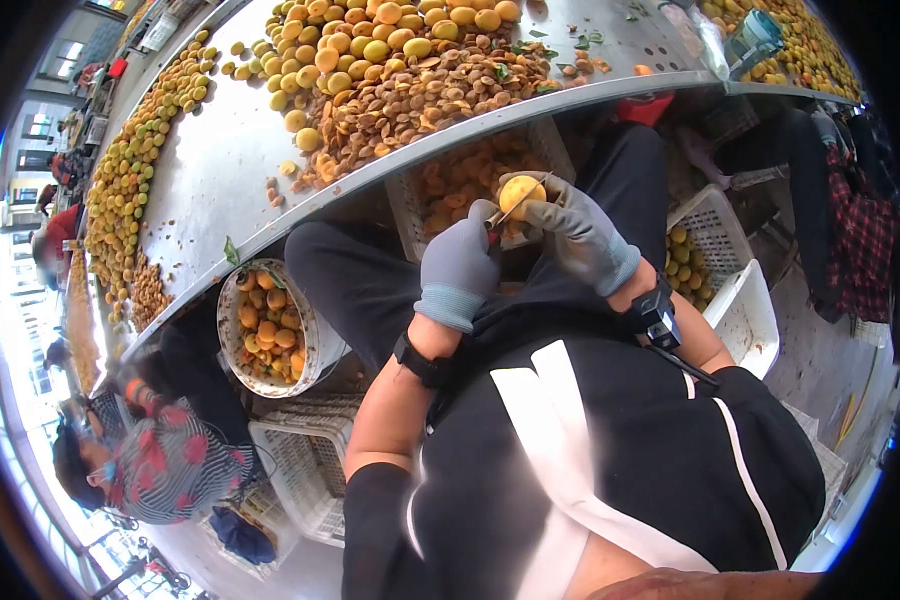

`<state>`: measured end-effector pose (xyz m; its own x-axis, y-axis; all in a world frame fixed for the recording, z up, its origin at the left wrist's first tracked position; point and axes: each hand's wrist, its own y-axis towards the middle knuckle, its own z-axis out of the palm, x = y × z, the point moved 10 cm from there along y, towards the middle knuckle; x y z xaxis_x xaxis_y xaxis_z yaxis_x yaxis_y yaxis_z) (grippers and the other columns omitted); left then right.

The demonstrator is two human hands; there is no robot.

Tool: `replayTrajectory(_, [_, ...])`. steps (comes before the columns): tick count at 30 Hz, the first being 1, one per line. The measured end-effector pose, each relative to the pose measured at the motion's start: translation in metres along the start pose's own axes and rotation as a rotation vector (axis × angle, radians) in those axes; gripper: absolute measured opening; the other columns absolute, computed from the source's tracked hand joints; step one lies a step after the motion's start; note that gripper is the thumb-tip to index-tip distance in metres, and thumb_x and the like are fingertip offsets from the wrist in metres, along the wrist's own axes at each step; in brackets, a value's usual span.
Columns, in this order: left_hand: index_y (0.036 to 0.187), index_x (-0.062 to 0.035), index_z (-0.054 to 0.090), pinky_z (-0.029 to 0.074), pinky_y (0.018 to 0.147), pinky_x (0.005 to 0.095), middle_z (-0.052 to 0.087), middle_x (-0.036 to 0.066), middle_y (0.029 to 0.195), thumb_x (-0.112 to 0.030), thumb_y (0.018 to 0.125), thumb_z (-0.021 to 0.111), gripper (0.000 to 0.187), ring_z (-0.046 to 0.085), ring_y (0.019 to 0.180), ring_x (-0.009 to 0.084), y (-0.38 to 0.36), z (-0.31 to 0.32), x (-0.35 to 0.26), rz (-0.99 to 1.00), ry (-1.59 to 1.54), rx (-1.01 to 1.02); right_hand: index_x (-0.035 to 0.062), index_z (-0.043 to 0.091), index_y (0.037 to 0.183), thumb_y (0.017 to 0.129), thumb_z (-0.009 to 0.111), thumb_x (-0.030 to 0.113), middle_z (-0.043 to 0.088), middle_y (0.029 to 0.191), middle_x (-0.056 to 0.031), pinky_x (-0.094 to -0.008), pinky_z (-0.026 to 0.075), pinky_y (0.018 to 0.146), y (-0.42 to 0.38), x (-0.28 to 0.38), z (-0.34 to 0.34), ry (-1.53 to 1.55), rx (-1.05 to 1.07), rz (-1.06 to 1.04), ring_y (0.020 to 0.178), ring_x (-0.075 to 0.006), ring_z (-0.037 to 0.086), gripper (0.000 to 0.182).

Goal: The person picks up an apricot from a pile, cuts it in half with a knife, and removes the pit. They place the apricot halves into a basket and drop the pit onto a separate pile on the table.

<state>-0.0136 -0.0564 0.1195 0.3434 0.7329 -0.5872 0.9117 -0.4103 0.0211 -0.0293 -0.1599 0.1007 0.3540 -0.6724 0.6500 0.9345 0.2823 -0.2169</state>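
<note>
In front of my lap, my gloved right hand (582,236) is closed around a yellow apricot (521,192), with fingertips and thumb at its sides. My gloved left hand (459,262) is wrapped around a small knife (511,210), most of whose handle is hidden in the fist. The thin blade lies against the apricot's lower side. Below both hands, between my knees, a white crate (406,212) holds orange apricot halves (470,172).
Ahead, a metal table (205,178) bears whole apricots (370,35) and brown pits (410,105). A bucket of apricots (270,335) stands left, above an open crate (305,470). On the right are another fruit crate (715,235) and a white bin (755,315). People sit on both sides.
</note>
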Motion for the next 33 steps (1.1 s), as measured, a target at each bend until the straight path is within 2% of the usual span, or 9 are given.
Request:
replayTrajectory(5, [0.102, -0.0087, 0.053, 0.047, 0.063, 0.0476, 0.063, 0.02, 0.079, -0.012, 0.085, 0.057, 0.018, 0.061, 0.077, 0.041, 0.005, 0.009, 0.007, -0.013, -0.02, 0.002, 0.0059, 0.053, 0.122, 0.089, 0.067, 0.015, 0.06, 0.11, -0.0032, -0.0271, 0.05, 0.084, 0.0, 0.005, -0.018, -0.209, -0.131, -0.115, 0.099, -0.0113, 0.059, 0.037])
replayTrajectory(11, [0.105, -0.0106, 0.049, 0.049, 0.065, 0.0465, 0.064, 0.017, 0.081, -0.014, 0.083, 0.061, 0.025, 0.063, 0.078, 0.0382, 0.001, -0.001, -0.007, 0.008, 0.023, -0.021, 0.0071, 0.05, 0.125, 0.088, 0.067, 0.014, 0.06, 0.11, -0.0034, -0.0256, 0.049, 0.083, -0.001, -0.005, 0.0, 0.096, 0.007, 0.024, 0.099, -0.0107, 0.059, 0.042])
replayTrajectory(17, [0.104, -0.0106, 0.049, 0.048, 0.062, 0.0468, 0.064, 0.016, 0.079, -0.012, 0.083, 0.06, 0.023, 0.063, 0.075, 0.0379, 0.006, 0.007, -0.003, 0.008, 0.045, -0.012, 0.0075, 0.053, 0.122, 0.089, 0.067, 0.016, 0.061, 0.109, -0.0037, -0.0248, 0.05, 0.081, -0.005, 0.018, -0.003, -0.3, -0.148, -0.2, 0.097, -0.0128, 0.061, 0.037])
replayTrajectory(20, [0.103, -0.0106, 0.05, 0.049, 0.062, 0.0465, 0.064, 0.016, 0.079, -0.012, 0.084, 0.058, 0.021, 0.063, 0.075, 0.0379, 0.004, 0.002, -0.008, 0.014, 0.054, -0.016, 0.0071, 0.053, 0.123, 0.088, 0.068, 0.013, 0.061, 0.106, -0.0034, -0.0258, 0.051, 0.083, -0.007, 0.014, -0.008, -0.267, -0.125, -0.098, 0.097, -0.0129, 0.061, 0.039])
replayTrajectory(22, [0.104, -0.0105, 0.05, 0.048, 0.062, 0.047, 0.064, 0.017, 0.078, -0.011, 0.084, 0.058, 0.022, 0.062, 0.074, 0.0386, 0.005, 0.001, -0.006, 0.007, 0.067, -0.025, 0.0066, 0.053, 0.123, 0.087, 0.069, 0.014, 0.062, 0.104, -0.0026, -0.0228, 0.051, 0.078, -0.002, 0.002, -0.001, 0.071, 0.047, -0.015, 0.089, -0.0104, 0.06, 0.04])
replayTrajectory(25, [0.104, -0.0103, 0.051, 0.048, 0.061, 0.0472, 0.064, 0.017, 0.079, -0.011, 0.084, 0.057, 0.021, 0.062, 0.074, 0.0385, 0.006, 0.003, -0.002, -0.01, 0.11, -0.029, 0.0065, 0.054, 0.123, 0.087, 0.069, 0.017, 0.062, 0.104, -0.0021, -0.0209, 0.05, 0.074, 0.001, -0.003, -0.003, 0.096, 0.025, -0.005, 0.082, -0.0085, 0.058, 0.041])
replayTrajectory(29, [0.105, -0.0092, 0.052, 0.047, 0.061, 0.0475, 0.063, 0.017, 0.077, -0.011, 0.084, 0.057, 0.022, 0.062, 0.073, 0.0385, 0.005, 0.005, -0.001, -0.005, 0.101, -0.031, 0.0066, 0.054, 0.123, 0.09, 0.066, 0.022, 0.062, 0.104, -0.0018, -0.0208, 0.048, 0.07, -0.003, 0.016, -0.012, -0.258, -0.153, -0.126, 0.08, -0.0082, 0.057, 0.039])
replayTrajectory(31, [0.105, -0.0098, 0.052, 0.048, 0.061, 0.0473, 0.063, 0.017, 0.077, -0.011, 0.084, 0.057, 0.022, 0.062, 0.073, 0.0384, 0.004, 0.0, -0.006, 0.005, 0.094, -0.057, 0.0064, 0.054, 0.124, 0.091, 0.065, 0.024, 0.062, 0.105, -0.0021, -0.0224, 0.049, 0.076, -0.003, -0.002, 0.003, 0.115, 0.118, 0.07, 0.089, -0.0101, 0.06, 0.039])
replayTrajectory(33, [0.105, -0.0104, 0.052, 0.048, 0.061, 0.0471, 0.063, 0.016, 0.077, -0.011, 0.084, 0.058, 0.022, 0.062, 0.073, 0.0383, 0.004, -0.006, -0.007, 0.013, 0.088, -0.086, 0.0063, 0.054, 0.124, 0.091, 0.064, 0.025, 0.062, 0.105, -0.0019, -0.0219, 0.05, 0.077, -0.003, -0.003, 0.005, 0.102, 0.05, 0.043, 0.091, -0.0111, 0.06, 0.039])
